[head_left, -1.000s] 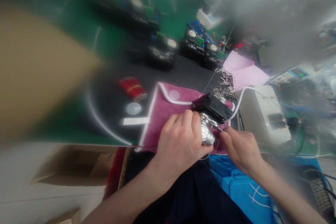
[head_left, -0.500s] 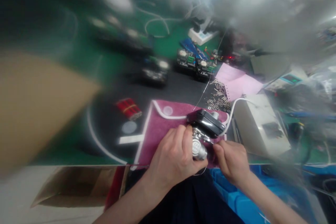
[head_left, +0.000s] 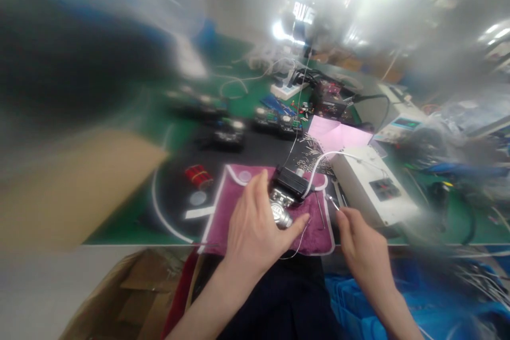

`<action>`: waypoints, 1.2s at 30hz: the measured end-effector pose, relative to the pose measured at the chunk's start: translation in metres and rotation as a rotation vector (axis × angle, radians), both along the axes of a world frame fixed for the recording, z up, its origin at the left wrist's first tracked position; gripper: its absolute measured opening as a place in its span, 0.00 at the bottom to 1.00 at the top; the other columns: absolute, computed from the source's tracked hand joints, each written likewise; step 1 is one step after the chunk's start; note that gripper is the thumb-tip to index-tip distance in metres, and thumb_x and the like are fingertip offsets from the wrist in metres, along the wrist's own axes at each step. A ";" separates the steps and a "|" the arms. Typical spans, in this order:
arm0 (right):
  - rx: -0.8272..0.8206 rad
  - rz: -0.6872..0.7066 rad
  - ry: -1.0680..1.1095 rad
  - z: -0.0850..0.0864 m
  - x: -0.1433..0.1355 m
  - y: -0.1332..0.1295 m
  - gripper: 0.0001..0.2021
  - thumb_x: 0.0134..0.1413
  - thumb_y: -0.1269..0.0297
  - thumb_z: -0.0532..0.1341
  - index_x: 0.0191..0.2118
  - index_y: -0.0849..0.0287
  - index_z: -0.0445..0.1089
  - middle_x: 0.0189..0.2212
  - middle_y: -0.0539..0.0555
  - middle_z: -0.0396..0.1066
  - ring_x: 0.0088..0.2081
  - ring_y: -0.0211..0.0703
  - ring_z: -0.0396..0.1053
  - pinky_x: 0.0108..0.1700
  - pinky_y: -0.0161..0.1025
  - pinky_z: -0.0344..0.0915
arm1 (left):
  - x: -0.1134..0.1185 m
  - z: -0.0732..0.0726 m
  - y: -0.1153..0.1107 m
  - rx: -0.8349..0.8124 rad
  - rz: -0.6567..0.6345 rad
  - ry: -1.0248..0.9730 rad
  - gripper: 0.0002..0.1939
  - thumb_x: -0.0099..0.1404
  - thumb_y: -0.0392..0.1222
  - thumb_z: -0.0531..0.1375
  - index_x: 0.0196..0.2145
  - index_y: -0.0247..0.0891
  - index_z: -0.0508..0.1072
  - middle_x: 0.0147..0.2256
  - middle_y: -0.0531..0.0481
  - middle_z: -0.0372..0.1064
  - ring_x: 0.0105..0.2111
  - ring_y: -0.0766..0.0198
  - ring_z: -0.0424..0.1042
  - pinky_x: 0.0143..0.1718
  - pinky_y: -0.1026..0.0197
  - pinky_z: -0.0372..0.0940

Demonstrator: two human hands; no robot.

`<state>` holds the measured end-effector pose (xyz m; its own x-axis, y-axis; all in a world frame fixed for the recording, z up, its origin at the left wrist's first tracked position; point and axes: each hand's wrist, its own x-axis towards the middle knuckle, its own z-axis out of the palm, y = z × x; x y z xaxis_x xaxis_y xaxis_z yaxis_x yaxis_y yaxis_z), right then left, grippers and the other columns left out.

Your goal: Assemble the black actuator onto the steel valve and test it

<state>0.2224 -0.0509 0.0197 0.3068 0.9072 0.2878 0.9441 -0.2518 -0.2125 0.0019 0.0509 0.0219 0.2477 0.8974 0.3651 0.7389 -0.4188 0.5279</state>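
Observation:
A device with a black housing [head_left: 294, 181] and a silver metal valve body [head_left: 280, 213] lies on a purple cloth [head_left: 223, 212]. My left hand [head_left: 255, 228] is beside it, fingers stretched out and thumb spread around the metal part, open; whether the palm touches it is hidden. To the right, my right hand [head_left: 364, 241] is closed on a small silver wrench [head_left: 332, 202], held apart from the device. A thin rod-like tool [head_left: 320, 211] lies on the cloth. From the housing, a white cable [head_left: 313, 174] runs to a white box [head_left: 368, 186].
Beyond the cloth are loose screws and nuts [head_left: 305, 163], pink paper [head_left: 340, 135] and circuit modules [head_left: 289, 125]. A red bundle [head_left: 198, 175] lies at left. Cardboard [head_left: 111, 191] stands at the left edge, and blue bins [head_left: 354, 297] are below the table at right.
My left hand has loosened from the metal body, its fingers spreading. My right hand has moved right, away from the device, with the wrench. The view has tilted up.

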 end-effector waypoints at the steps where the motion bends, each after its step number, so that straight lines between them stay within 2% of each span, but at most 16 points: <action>1: 0.016 -0.039 -0.004 -0.006 0.002 0.002 0.17 0.75 0.51 0.52 0.50 0.56 0.72 0.35 0.54 0.80 0.33 0.50 0.80 0.34 0.39 0.65 | 0.006 0.004 0.003 -0.007 0.005 0.030 0.55 0.63 0.68 0.63 0.73 0.32 0.47 0.67 0.29 0.59 0.65 0.37 0.65 0.60 0.42 0.69; 3: 0.055 -0.078 -0.019 -0.018 0.005 0.007 0.19 0.75 0.53 0.50 0.56 0.59 0.71 0.44 0.59 0.81 0.40 0.53 0.81 0.40 0.42 0.69 | 0.019 0.013 0.011 -0.026 0.009 0.109 0.55 0.63 0.66 0.63 0.73 0.32 0.45 0.66 0.29 0.61 0.61 0.37 0.70 0.57 0.43 0.70; 5: 0.076 -0.103 -0.049 -0.029 0.004 0.011 0.20 0.76 0.56 0.49 0.59 0.61 0.69 0.49 0.62 0.79 0.44 0.53 0.80 0.41 0.43 0.70 | 0.031 0.022 0.019 -0.070 0.036 0.202 0.54 0.63 0.66 0.63 0.74 0.33 0.46 0.61 0.29 0.68 0.54 0.39 0.76 0.50 0.46 0.72; 8: 0.069 -0.109 -0.102 -0.040 0.001 0.015 0.20 0.76 0.60 0.48 0.61 0.62 0.68 0.47 0.62 0.78 0.41 0.51 0.79 0.38 0.41 0.70 | 0.040 0.031 0.026 -0.119 0.077 0.308 0.53 0.62 0.68 0.62 0.72 0.35 0.49 0.52 0.32 0.75 0.44 0.40 0.80 0.41 0.49 0.72; 11: 0.077 -0.097 -0.126 -0.044 -0.002 0.014 0.19 0.75 0.60 0.51 0.61 0.61 0.69 0.44 0.61 0.77 0.40 0.49 0.78 0.35 0.40 0.69 | 0.036 0.039 0.028 -0.131 0.083 0.293 0.53 0.58 0.70 0.65 0.70 0.37 0.54 0.49 0.34 0.78 0.42 0.38 0.81 0.39 0.48 0.73; 14: 0.070 -0.094 -0.102 -0.042 -0.005 0.011 0.18 0.74 0.59 0.53 0.59 0.59 0.70 0.45 0.60 0.75 0.40 0.50 0.78 0.35 0.40 0.70 | 0.025 0.050 0.027 -0.146 0.042 0.083 0.53 0.54 0.69 0.69 0.68 0.41 0.58 0.47 0.40 0.79 0.44 0.40 0.81 0.42 0.46 0.74; 16: 0.086 -0.097 -0.062 -0.037 -0.006 0.008 0.17 0.73 0.57 0.54 0.58 0.58 0.71 0.46 0.60 0.74 0.43 0.51 0.77 0.37 0.41 0.71 | 0.021 0.058 0.029 -0.209 -0.021 -0.186 0.52 0.52 0.66 0.72 0.67 0.45 0.60 0.48 0.44 0.78 0.44 0.46 0.81 0.42 0.50 0.75; 18: 0.147 -0.103 0.010 -0.030 -0.008 0.005 0.17 0.72 0.55 0.56 0.58 0.58 0.71 0.47 0.62 0.74 0.46 0.53 0.75 0.41 0.43 0.71 | 0.022 0.065 0.033 -0.354 -0.156 -0.490 0.50 0.53 0.61 0.73 0.67 0.44 0.60 0.48 0.45 0.78 0.43 0.51 0.81 0.40 0.54 0.76; 20: 0.229 -0.079 0.161 -0.020 -0.011 0.002 0.17 0.71 0.55 0.58 0.56 0.58 0.72 0.47 0.62 0.74 0.47 0.53 0.74 0.44 0.45 0.71 | 0.030 0.068 0.037 -0.516 -0.310 -0.754 0.46 0.56 0.56 0.73 0.66 0.40 0.62 0.48 0.44 0.79 0.43 0.54 0.81 0.40 0.57 0.75; 22: 0.283 -0.024 0.424 -0.011 -0.013 0.001 0.15 0.71 0.55 0.59 0.54 0.57 0.73 0.46 0.60 0.75 0.45 0.50 0.74 0.45 0.44 0.71 | 0.042 0.068 0.040 -0.653 -0.408 -0.947 0.37 0.59 0.54 0.71 0.61 0.37 0.68 0.50 0.43 0.78 0.44 0.56 0.80 0.43 0.60 0.74; 24: 0.290 0.005 0.761 -0.006 -0.015 0.002 0.16 0.71 0.53 0.58 0.54 0.56 0.74 0.44 0.58 0.77 0.40 0.46 0.74 0.42 0.42 0.72 | 0.054 0.065 0.040 -0.811 -0.429 -1.090 0.29 0.63 0.55 0.68 0.56 0.35 0.73 0.50 0.42 0.78 0.42 0.58 0.80 0.41 0.61 0.73; 27: 0.279 0.013 1.226 -0.008 -0.019 0.007 0.21 0.72 0.48 0.56 0.57 0.56 0.73 0.45 0.59 0.78 0.35 0.43 0.75 0.37 0.40 0.73 | 0.069 0.059 0.036 -1.005 -0.388 -1.232 0.27 0.65 0.59 0.65 0.50 0.33 0.76 0.42 0.43 0.81 0.36 0.58 0.79 0.36 0.61 0.72; 29: 0.287 0.031 1.436 -0.012 -0.023 0.011 0.24 0.71 0.45 0.55 0.61 0.55 0.71 0.50 0.61 0.78 0.39 0.45 0.77 0.39 0.41 0.75 | 0.075 0.055 0.035 -1.104 -0.390 -1.299 0.28 0.66 0.61 0.62 0.50 0.33 0.77 0.39 0.44 0.81 0.36 0.57 0.80 0.38 0.59 0.73; 32: 0.286 0.058 1.627 -0.013 -0.035 0.019 0.28 0.69 0.42 0.58 0.66 0.52 0.66 0.60 0.61 0.73 0.52 0.52 0.77 0.49 0.49 0.76 | 0.079 0.051 0.033 -1.228 -0.413 -1.363 0.30 0.68 0.64 0.59 0.51 0.34 0.78 0.39 0.44 0.82 0.38 0.54 0.81 0.43 0.55 0.75; 36: 0.291 0.152 1.780 -0.005 -0.048 0.034 0.32 0.67 0.40 0.58 0.69 0.51 0.63 0.65 0.59 0.69 0.64 0.55 0.69 0.64 0.57 0.68 | 0.078 0.046 0.029 -1.294 -0.425 -1.430 0.29 0.69 0.62 0.59 0.54 0.35 0.77 0.43 0.44 0.82 0.42 0.52 0.82 0.47 0.53 0.75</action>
